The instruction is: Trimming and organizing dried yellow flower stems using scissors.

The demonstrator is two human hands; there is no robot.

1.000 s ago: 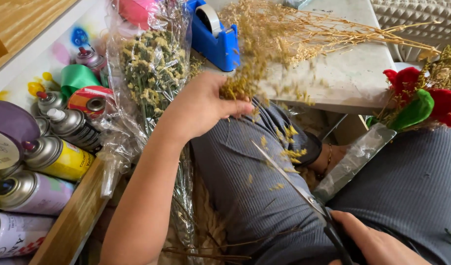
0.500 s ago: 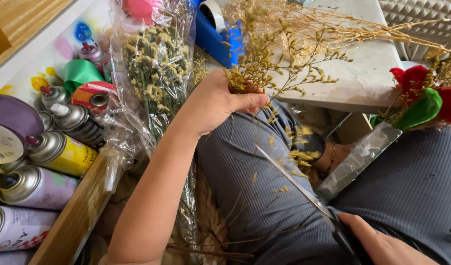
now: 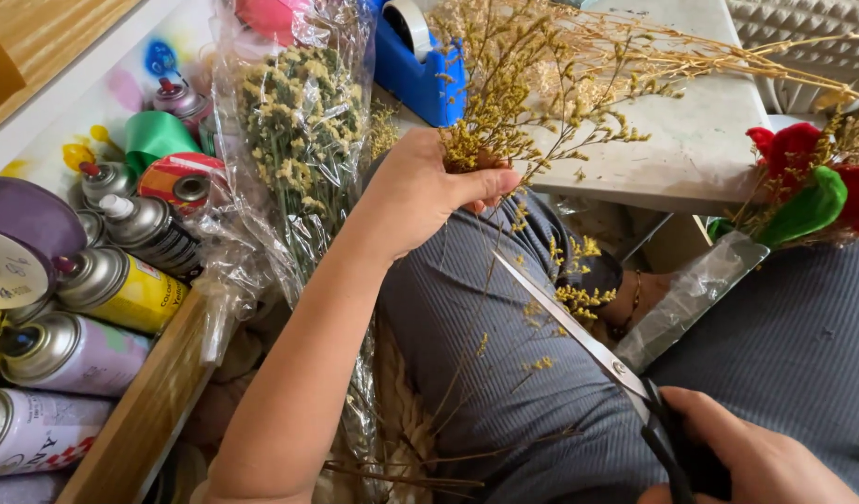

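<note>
Far left: spray cans (image 3: 84, 327) lying packed in a wooden tray (image 3: 145, 420), caps toward the wall. Purple ribbon spool (image 3: 19, 243) at the left edge, green ribbon roll (image 3: 154, 140) and a red-topped can (image 3: 182, 182) behind them.

Next over: cellophane-wrapped bunch of pale yellow dried flowers (image 3: 294, 140), standing upright against the tray edge. The wrap spills down past the left forearm and crowds the gap beside it.

Blue tape dispenser (image 3: 420, 70) sits on the back corner of the white table (image 3: 691, 149), just behind the flowers.

Centre: left hand (image 3: 429, 191) closed in a fist round a bundle of dried yellow sprigs (image 3: 542, 84). Flower heads fan up and right over the table; thin stems (image 3: 476, 373) hang down from the fist across the grey-trousered lap. Loose sprigs (image 3: 579, 299) lie on the lap near the blades.

Scissors (image 3: 588, 341): black handles, long steel blades pointing up-left toward the fist, tip just under the thumb. Blades look nearly together; can't tell if a stem is between them.

Bottom right: right hand (image 3: 747, 457) wrapped round the scissor handles, fingers through the loops, partly cut off by the frame.

Far right: red and green artificial flower (image 3: 812, 187) in a clear sleeve (image 3: 691, 299), resting at the table edge, well apart from both hands.
</note>
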